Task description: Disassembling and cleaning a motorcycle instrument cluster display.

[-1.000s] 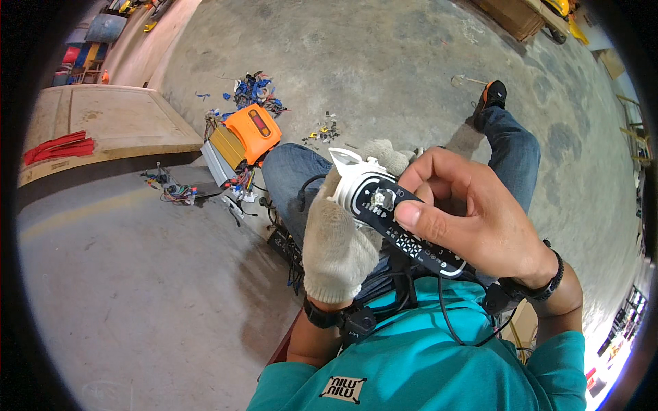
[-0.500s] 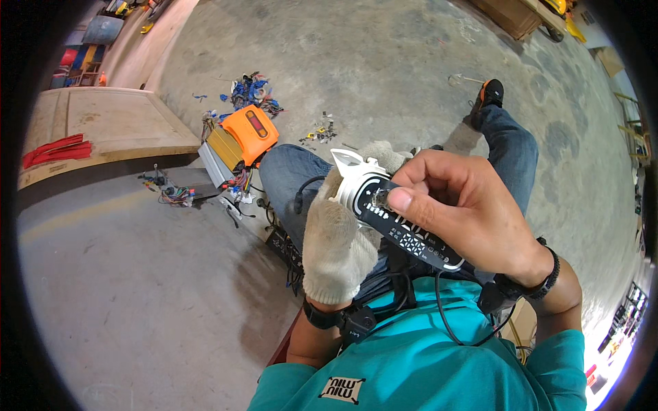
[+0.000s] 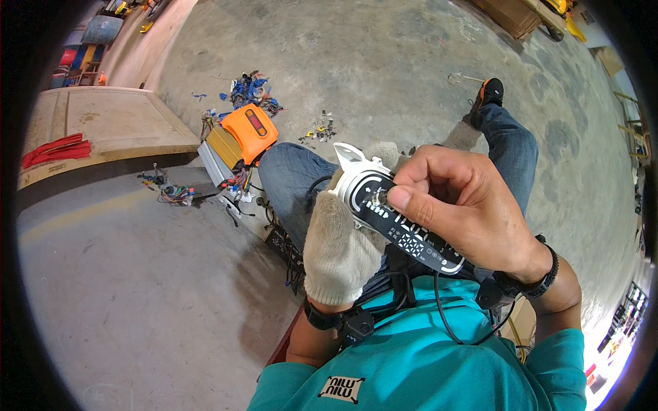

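My left hand [image 3: 337, 257], in a worn off-white knit glove, is wrapped round a white plastic housing [image 3: 349, 179] above my lap. A pointed white lug sticks up from the housing's far end. Fixed to the housing is a long, rounded black display panel [image 3: 415, 241] with white digit segments and icons, slanting down to the right. My bare right hand [image 3: 473, 205] lies over the panel's far right edge. Its thumb and index finger pinch at the panel's upper part; whatever is between them is too small to make out.
On the floor ahead lie an orange plastic case [image 3: 250, 133], a blue wire heap [image 3: 250, 92] and small scraps [image 3: 322, 127]. Wired parts [image 3: 177, 194] lie left, below a wooden board [image 3: 113, 120] carrying red strips [image 3: 58, 151]. A black cable [image 3: 439, 301] hangs by my shirt.
The housing and panel have tilted and shifted slightly in my gloved left hand. My right thumb and finger remain pinched at nearly the same spot.
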The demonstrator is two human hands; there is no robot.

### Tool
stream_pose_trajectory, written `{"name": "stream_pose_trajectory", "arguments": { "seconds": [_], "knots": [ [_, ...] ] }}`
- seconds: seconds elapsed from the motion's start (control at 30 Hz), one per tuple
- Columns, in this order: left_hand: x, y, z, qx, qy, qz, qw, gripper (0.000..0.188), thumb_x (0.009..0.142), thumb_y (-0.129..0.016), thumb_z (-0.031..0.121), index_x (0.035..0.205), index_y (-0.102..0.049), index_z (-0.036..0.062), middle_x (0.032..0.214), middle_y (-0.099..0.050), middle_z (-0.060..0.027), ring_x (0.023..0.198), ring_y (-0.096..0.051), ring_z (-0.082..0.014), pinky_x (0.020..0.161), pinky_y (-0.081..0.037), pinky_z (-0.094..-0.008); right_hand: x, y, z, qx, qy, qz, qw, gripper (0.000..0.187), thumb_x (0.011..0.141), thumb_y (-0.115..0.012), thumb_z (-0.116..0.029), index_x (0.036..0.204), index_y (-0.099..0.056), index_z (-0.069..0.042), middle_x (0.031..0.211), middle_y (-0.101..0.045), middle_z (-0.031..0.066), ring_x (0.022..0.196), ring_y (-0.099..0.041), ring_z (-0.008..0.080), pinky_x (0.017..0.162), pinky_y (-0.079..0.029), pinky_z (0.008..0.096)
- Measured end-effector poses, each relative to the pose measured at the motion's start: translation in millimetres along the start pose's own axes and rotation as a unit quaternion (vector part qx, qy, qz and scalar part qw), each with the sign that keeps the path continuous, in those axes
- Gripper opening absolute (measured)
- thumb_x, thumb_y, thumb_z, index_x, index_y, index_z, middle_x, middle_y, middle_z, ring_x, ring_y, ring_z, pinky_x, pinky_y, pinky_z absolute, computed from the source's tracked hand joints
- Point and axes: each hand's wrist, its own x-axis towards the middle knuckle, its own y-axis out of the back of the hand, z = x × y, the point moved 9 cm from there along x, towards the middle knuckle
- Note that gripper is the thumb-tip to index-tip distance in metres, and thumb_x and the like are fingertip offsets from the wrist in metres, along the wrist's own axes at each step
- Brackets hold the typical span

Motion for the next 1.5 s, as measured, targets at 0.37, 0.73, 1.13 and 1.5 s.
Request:
{"name": "stream_pose_trajectory", "arguments": {
  "seconds": [0.37,0.73,1.13,1.5],
  "knots": [
    [-4,-4,19,0.1,-0.043,0.025,0.994,0.029,0.109,-0.052,0.019,0.129,-0.051,-0.0007,0.116,-0.062,-0.0109,0.103,-0.063,-0.0188,0.09,-0.054,-0.0301,-1,1,-4,-0.008,0.021,0.0,1.0,0.013,0.1,-0.069,-0.013,0.097,-0.064,0.0,0.08,-0.061,-0.0062,0.073,-0.054,-0.0002,0.064,-0.046,0.0184],
    [-5,-6,2,-0.194,0.005,0.0,0.981,0.049,0.111,-0.04,0.042,0.136,-0.046,-0.0004,0.124,-0.059,-0.0129,0.112,-0.062,-0.0186,0.096,-0.054,-0.0306,-2,3,-6,-0.017,0.026,0.007,0.999,0.013,0.1,-0.069,-0.012,0.096,-0.064,-0.001,0.08,-0.059,-0.0067,0.073,-0.052,-0.0001,0.064,-0.045,0.0187],
    [2,-18,24,-0.284,-0.011,0.003,0.959,0.066,0.106,-0.042,0.057,0.14,-0.045,0.0004,0.126,-0.059,-0.0115,0.115,-0.062,-0.0225,0.106,-0.049,-0.04,-8,6,-15,-0.121,0.004,0.045,0.992,0.029,0.094,-0.076,-0.014,0.11,-0.057,0.001,0.087,-0.061,-0.0012,0.078,-0.057,0.0025,0.067,-0.047,0.0193],
    [14,-9,32,-0.327,-0.057,0.045,0.942,0.073,0.101,-0.047,0.062,0.139,-0.048,0.0,0.126,-0.063,-0.0142,0.116,-0.063,-0.0268,0.103,-0.052,-0.0441,-17,14,-17,-0.122,0.054,0.089,0.987,0.017,0.092,-0.073,-0.011,0.088,-0.062,0.001,0.064,-0.06,0.0059,0.056,-0.054,0.0098,0.052,-0.043,0.0293]
  ]
}}
